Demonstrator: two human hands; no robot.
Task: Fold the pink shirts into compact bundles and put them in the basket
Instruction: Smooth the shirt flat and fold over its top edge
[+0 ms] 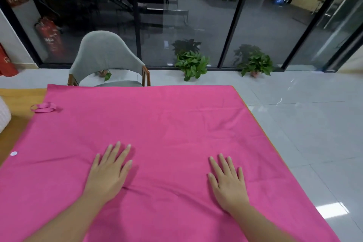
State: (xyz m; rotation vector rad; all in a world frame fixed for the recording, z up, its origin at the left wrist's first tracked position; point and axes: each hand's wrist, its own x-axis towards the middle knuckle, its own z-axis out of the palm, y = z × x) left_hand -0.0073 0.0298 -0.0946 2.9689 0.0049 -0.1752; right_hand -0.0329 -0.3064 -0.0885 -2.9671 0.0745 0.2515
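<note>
Under both my palms lies one pink cloth (176,127), spread flat over the wooden table (21,94). Left hand (109,171) is flat, fingers straight and slightly spread, pressing the fabric, grasping nothing. Right hand (227,179) is the same: flat, released, resting on the cloth, well apart from the left. A few shallow creases run between the two hands and just ahead of them.

Edges: the cloth's far hem sits well ahead of my fingertips, close to the table's far edge; its right border runs out past my right hand along the table's right edge, with open tiled floor (306,124) beyond. Left of my left hand the cloth edge slants, bare wood showing outside it. One pink loop (43,107) lies at the far-left edge, one small white dot (13,153) nearer.

Containers: a white ribbed object (4,118) far left, cut off by the frame; cannot tell whether it's a basket or what's inside.

Count: one grey chair (107,59) beyond the table, two potted plants (192,65) by the glass, one red extinguisher (50,37).
</note>
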